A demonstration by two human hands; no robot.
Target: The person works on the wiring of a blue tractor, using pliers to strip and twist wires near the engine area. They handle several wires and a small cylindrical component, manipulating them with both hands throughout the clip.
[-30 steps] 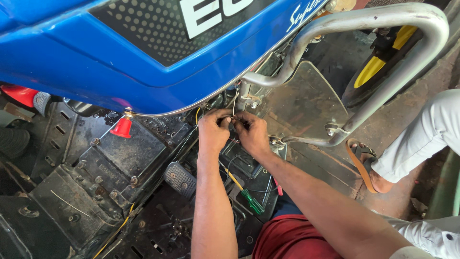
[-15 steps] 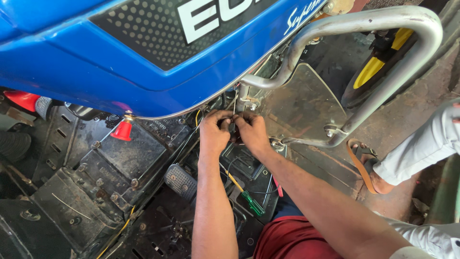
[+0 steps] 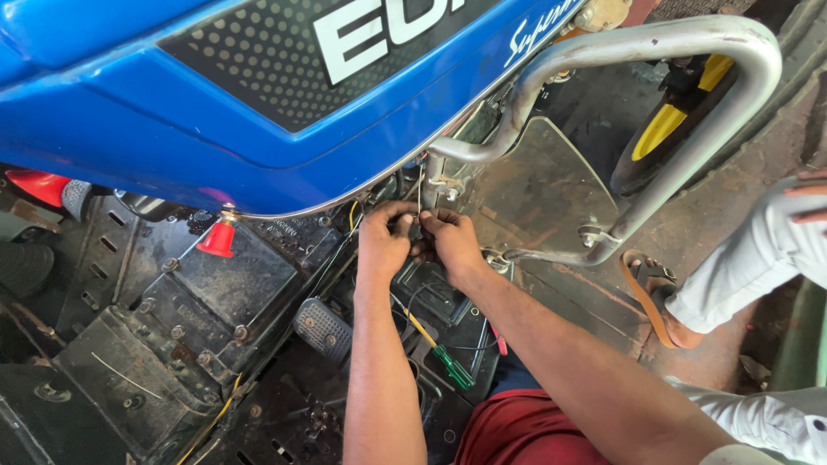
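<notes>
Blue panel (image 3: 215, 103) — both hands (image 3: 418, 241) beneath

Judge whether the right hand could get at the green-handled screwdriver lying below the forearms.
Probably yes: the green-handled screwdriver lies uncovered between both forearms, just below the right hand, though that hand is busy on wiring with the left hand.

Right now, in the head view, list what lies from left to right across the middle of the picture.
Red cone-shaped knob → ribbed foot pedal → left hand → right hand → grey metal plate → sandalled foot of another person.
</notes>
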